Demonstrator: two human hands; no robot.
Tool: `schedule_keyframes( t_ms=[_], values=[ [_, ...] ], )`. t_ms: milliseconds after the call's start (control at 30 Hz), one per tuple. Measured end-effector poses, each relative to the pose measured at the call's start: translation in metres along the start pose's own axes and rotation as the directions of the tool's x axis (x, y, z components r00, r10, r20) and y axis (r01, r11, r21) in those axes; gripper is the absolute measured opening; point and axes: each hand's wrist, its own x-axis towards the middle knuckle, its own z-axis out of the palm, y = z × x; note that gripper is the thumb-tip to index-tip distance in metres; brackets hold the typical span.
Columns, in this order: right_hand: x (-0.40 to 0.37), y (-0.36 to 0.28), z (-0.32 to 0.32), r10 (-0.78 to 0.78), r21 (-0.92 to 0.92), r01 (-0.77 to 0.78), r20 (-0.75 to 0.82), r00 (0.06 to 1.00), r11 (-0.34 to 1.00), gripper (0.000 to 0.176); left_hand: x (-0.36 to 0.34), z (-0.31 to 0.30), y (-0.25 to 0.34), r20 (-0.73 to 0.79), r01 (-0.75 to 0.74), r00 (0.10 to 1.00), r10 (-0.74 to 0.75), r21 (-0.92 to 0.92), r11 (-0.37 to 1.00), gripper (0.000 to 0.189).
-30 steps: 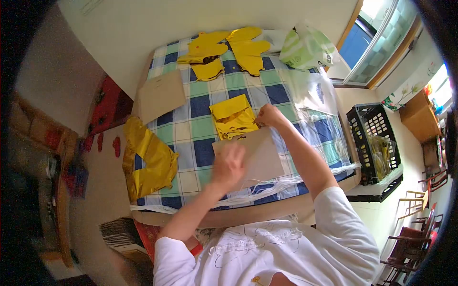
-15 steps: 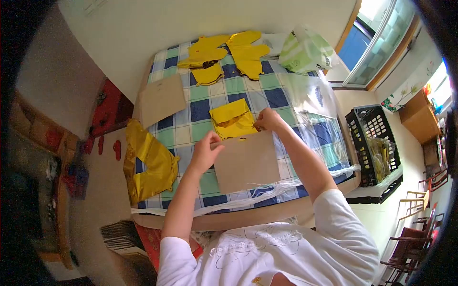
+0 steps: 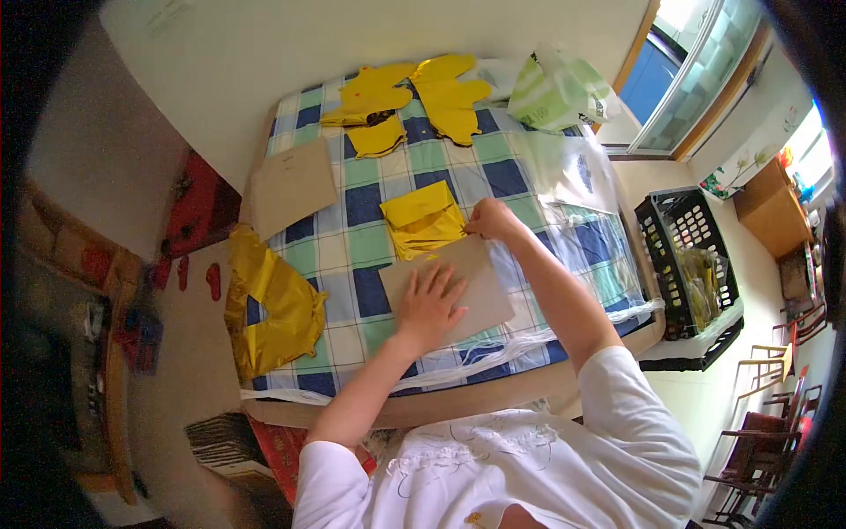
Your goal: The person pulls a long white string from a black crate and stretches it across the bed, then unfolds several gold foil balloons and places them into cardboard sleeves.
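Observation:
A beige cardboard sheet (image 3: 480,286) lies tilted on the bed in front of me. My left hand (image 3: 427,304) rests flat on it with the fingers spread. Just beyond the sheet is a folded piece of shiny yellow foil (image 3: 423,212), its lower edge meeting the top of the cardboard. My right hand (image 3: 493,220) is at the foil's right corner, fingertips pinched together on its edge. Exactly how much foil lies between those fingertips is hidden.
Flat yellow foil shapes (image 3: 449,93) lie at the bed's far end, beside a green-white plastic bag (image 3: 560,93). Another cardboard sheet (image 3: 295,189) and gold foil (image 3: 273,322) are on the left. White strings (image 3: 529,333) cross the near edge. A black crate (image 3: 687,264) stands right.
My left hand has moved right and down from beside the cardboard to flat on top of it. The sheet has turned slightly. My right hand remains at the foil's corner.

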Motion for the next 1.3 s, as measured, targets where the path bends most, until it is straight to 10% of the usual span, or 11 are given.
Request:
schedule_keyframes(
  t_ms=[900, 1300],
  values=[
    [0.016, -0.009, -0.005, -0.053, -0.043, 0.058, 0.11, 0.993, 0.997, 0.026, -0.002, 0.009, -0.002, -0.022, 0.017, 1.0, -0.018, -0.055, 0.998, 0.054],
    [-0.021, 0.028, -0.001, -0.419, 0.54, 0.349, 0.007, 0.908, 0.766, 0.02, -0.004, 0.009, -0.003, -0.078, 0.006, 0.997, -0.01, -0.055, 0.998, 0.049]
  ],
)
